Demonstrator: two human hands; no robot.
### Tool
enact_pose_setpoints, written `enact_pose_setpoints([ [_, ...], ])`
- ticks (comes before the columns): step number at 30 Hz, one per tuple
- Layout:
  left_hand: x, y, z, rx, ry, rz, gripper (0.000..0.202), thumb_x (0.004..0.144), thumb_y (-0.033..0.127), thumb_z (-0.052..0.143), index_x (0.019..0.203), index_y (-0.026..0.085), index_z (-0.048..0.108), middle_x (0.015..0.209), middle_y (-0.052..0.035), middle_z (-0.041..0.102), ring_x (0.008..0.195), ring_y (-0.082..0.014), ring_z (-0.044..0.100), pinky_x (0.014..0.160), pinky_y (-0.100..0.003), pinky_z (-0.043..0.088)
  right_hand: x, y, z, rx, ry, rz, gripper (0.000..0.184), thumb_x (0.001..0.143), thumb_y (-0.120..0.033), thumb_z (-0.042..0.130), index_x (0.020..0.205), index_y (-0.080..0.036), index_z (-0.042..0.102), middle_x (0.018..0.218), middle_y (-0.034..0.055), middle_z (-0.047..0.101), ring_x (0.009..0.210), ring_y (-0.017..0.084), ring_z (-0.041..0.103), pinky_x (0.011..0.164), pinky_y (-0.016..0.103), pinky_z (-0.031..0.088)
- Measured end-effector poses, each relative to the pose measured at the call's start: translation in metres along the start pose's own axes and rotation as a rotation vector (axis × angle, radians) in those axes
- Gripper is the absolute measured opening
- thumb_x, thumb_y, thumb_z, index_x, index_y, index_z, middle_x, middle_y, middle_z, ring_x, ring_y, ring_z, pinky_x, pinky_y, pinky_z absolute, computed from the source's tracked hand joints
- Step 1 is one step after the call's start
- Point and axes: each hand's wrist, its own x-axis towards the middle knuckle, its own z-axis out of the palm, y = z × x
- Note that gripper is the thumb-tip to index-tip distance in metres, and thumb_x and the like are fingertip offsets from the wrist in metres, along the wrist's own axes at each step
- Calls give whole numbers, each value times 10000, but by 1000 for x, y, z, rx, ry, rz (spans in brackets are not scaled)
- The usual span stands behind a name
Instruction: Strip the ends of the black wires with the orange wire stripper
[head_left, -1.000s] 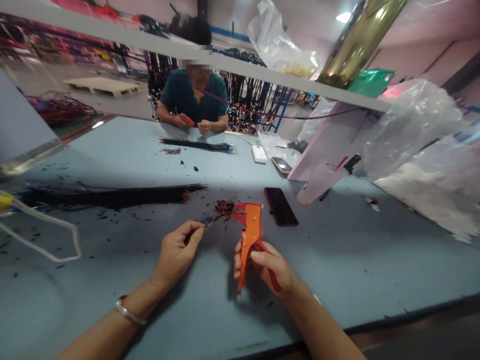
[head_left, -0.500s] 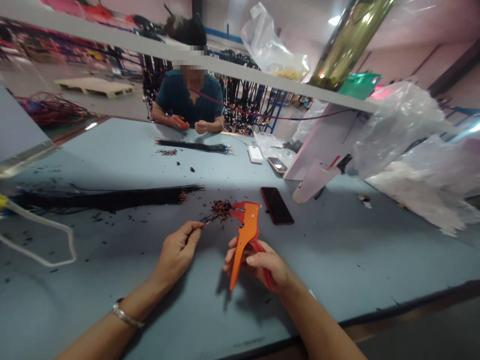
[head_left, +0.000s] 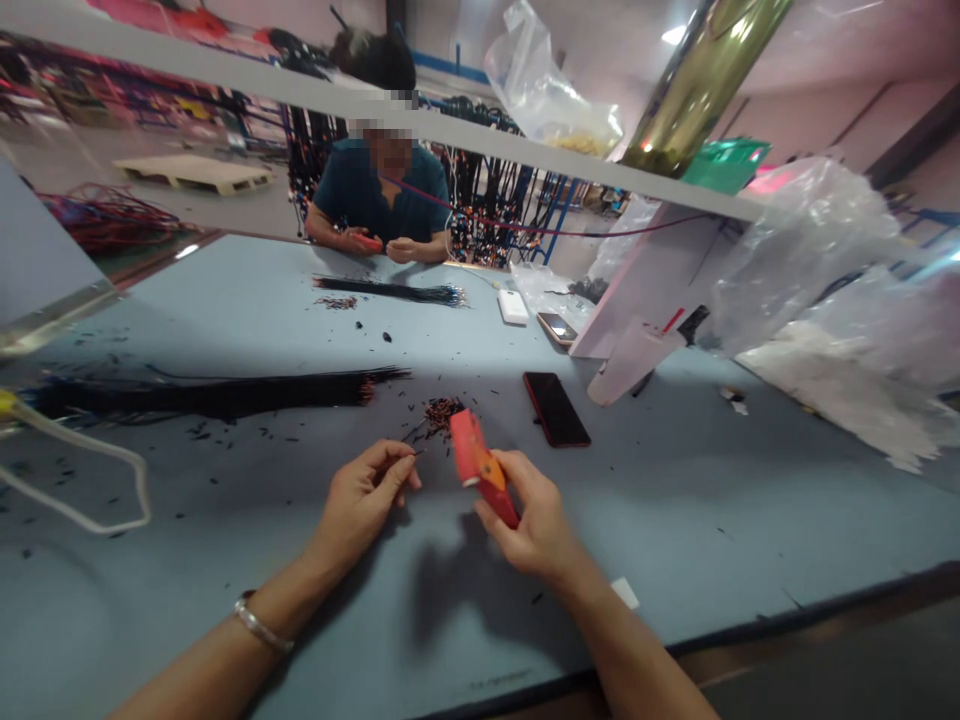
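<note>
My left hand (head_left: pixel 366 498) is closed in a pinch on a thin dark wire (head_left: pixel 418 452), whose short tip sticks out past the fingertips. To its right, my right hand (head_left: pixel 536 518) is wrapped round a red and orange wire stripper (head_left: pixel 472 452), turned so that its red head faces up and left. The stripper's head stands apart from the wire. Just beyond both hands lies a small heap of copper-tipped wire scraps (head_left: pixel 439 416). A long bundle of black wires (head_left: pixel 217 397) lies on the table to the left, with copper-coloured ends pointing right.
A dark phone (head_left: pixel 556 408) lies right of the stripper. Across the table (head_left: pixel 720 470) a co-worker (head_left: pixel 382 195) holds a red tool behind another wire bundle (head_left: pixel 390 290). A lidded cup (head_left: pixel 630 362) and plastic bags (head_left: pixel 802 260) are at right; a white loop (head_left: pixel 142 490) is at left.
The wire stripper has rotated in my right hand from upright, orange side showing, to its red head tilted towards me. My left hand still pinches a wire, its fingertips slightly further right.
</note>
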Motion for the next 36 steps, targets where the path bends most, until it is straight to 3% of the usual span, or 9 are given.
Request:
enact_pose_setpoints([
  [4,-4,3,1,-141,-10,-42,144,712,287,676,779,163,648,675,17,646,578,-109,556,555,-200,454,1,-1,15,-286,-3,-222,469,724,-234,589,1184,-162,539,1021,127,583,928,270,534,837,420,402],
  [7,-5,0,2,-249,-25,-84,166,629,208,719,773,164,650,643,35,634,571,-107,554,547,-184,451,1,-2,23,-398,-2,-292,492,713,-211,578,1197,-134,542,989,134,573,909,272,539,821,438,396],
  [12,-6,-8,4,-415,-11,-154,200,630,229,730,802,173,645,621,44,625,533,-95,542,518,-172,444,1,-2,25,-460,6,-316,468,735,-209,592,1193,-135,538,983,136,577,903,265,546,811,434,390],
  [19,-7,-4,7,-394,-38,-170,198,601,199,743,774,166,653,652,34,651,581,-105,569,562,-179,456,3,-1,25,-451,15,-307,465,721,-199,583,1180,-137,538,988,140,588,906,269,549,809,436,405],
  [24,-10,1,9,-376,-83,-149,205,610,253,730,775,157,656,702,13,667,648,-131,598,626,-215,481,4,1,25,-434,24,-315,467,723,-188,571,1184,-122,527,1006,149,591,920,274,548,813,434,422],
  [36,-11,0,6,-279,-147,-34,182,611,173,700,789,156,668,740,7,670,694,-143,604,667,-225,480,5,1,23,-437,54,-330,457,720,-184,578,1168,-118,521,998,152,592,911,277,551,803,440,442],
])
